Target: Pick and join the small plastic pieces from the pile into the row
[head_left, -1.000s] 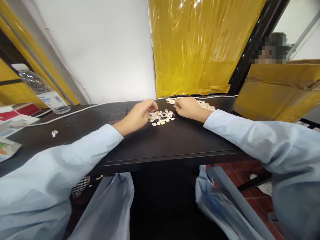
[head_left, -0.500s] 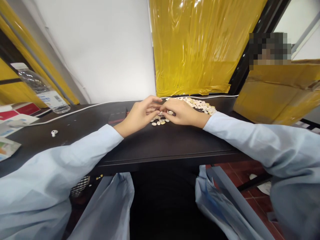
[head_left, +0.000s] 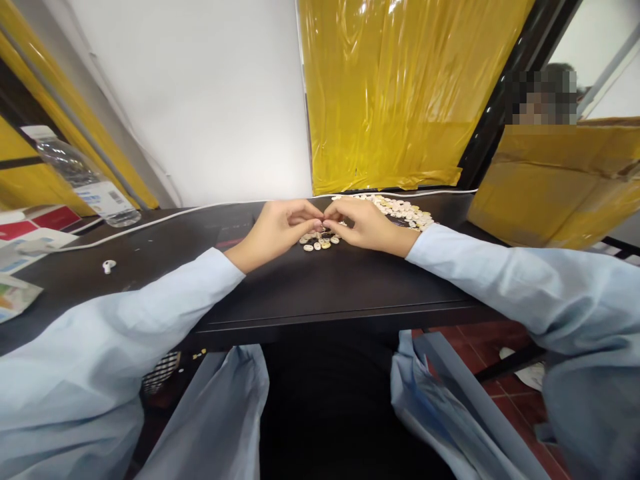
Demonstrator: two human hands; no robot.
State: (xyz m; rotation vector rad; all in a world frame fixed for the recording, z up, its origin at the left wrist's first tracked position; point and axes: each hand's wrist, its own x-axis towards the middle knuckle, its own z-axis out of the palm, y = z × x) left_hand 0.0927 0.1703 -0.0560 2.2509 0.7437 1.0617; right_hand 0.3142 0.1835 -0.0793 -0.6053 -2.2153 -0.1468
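My left hand (head_left: 281, 230) and my right hand (head_left: 364, 227) meet fingertip to fingertip over the dark table (head_left: 320, 290). Thumbs and fingers are pinched together on both sides; whatever is between them is too small to make out. Just below the fingertips lies a small group of flat, oval, pale pieces (head_left: 317, 246), some dark or yellowish, which look like buttons or beads. Behind my right hand spreads a larger heap of similar pale pieces (head_left: 407, 212). My hands hide part of both groups.
To the left stand a clear plastic bottle (head_left: 83, 177) and a white earbud (head_left: 109, 267). A white cable (head_left: 200, 208) runs along the table's back. At the right is a cardboard box (head_left: 555, 187), with a person's head behind it. A dark flat box (head_left: 235, 232) sits beside my left hand.
My fingers have come together from a looser curl into a pinch, tips now touching. My left hand has lowered slightly. The person behind the box has shifted a little.
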